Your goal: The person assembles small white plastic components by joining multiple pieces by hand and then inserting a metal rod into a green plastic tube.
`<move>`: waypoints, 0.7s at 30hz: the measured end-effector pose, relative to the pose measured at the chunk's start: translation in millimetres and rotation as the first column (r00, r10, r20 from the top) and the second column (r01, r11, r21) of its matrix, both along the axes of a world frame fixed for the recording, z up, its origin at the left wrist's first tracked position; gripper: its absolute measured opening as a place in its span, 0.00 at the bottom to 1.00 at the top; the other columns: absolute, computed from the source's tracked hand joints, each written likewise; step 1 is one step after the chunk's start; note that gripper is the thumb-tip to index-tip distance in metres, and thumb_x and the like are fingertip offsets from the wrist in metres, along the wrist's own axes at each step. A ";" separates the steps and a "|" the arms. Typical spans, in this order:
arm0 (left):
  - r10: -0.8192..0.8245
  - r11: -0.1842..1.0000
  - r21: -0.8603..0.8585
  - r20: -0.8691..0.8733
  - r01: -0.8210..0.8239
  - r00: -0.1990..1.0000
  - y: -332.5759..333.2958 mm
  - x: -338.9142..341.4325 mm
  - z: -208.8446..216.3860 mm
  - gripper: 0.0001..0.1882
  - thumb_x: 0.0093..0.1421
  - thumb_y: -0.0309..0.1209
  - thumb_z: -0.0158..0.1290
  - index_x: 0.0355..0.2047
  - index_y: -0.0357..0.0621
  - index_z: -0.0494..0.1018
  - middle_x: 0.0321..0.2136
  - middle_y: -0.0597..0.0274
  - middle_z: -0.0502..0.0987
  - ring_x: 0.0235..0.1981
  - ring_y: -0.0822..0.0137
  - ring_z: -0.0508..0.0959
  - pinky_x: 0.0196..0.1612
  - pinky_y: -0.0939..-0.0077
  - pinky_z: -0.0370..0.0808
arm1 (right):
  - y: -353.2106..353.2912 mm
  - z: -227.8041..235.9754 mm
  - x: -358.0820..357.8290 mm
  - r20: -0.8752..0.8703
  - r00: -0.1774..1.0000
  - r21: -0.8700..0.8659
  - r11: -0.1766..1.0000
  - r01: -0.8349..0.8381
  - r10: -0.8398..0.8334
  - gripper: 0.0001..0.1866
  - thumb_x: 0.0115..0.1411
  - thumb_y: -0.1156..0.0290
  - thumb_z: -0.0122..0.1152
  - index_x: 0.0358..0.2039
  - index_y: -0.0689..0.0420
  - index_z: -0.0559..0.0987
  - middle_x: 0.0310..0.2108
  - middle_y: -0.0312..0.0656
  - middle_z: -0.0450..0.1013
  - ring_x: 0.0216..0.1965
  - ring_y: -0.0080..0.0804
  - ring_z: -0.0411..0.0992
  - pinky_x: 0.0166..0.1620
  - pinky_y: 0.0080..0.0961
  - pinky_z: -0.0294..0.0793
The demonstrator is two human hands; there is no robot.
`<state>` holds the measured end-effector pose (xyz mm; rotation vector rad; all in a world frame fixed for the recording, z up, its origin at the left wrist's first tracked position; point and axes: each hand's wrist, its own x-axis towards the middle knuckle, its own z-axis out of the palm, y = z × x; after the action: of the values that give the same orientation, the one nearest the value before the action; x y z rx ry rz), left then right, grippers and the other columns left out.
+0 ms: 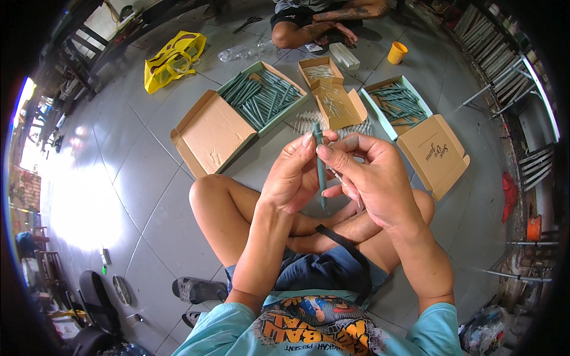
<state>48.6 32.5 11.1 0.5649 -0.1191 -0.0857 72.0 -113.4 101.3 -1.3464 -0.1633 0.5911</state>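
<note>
Between my two hands, in front of my chest, a slim dark green pen [322, 175] is held nearly upright with its point downward. My left hand [290, 178] pinches its upper part between thumb and fingers. From the other side, the thumb and fingers of my right hand [383, 178] close on the pen near the top. A thin clear-and-white stick, like a pen refill [338, 176], also lies in the right hand, slanting below the thumb. Beyond the hands, many thin clear pieces [307, 121] lie on the floor, partly hidden by my fingers.
A lidded box [284, 115] of green pens stands at left, another box [380, 118] at right. Between them sits a small cardboard box [350, 110] with thin pieces. A yellow bag [160, 74], orange cup [396, 53] and seated person [297, 32] are farther off.
</note>
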 end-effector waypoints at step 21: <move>-0.024 1.000 0.008 0.046 0.024 0.999 7.1 1.3 0.1 0.30 0.65 0.48 0.53 0.56 0.34 0.67 0.53 0.48 0.71 0.53 0.50 0.75 0.51 0.54 0.79 | 8.4 0.0 -2.5 0.042 0.994 -0.024 0.995 0.097 -0.096 0.24 0.56 0.66 0.72 0.43 0.63 0.68 0.24 0.33 0.72 0.16 0.12 0.65 0.22 0.18 0.78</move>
<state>49.9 39.5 11.2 0.5729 -0.1703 -0.0962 69.6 -105.0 101.3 -1.3843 -0.1236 0.4858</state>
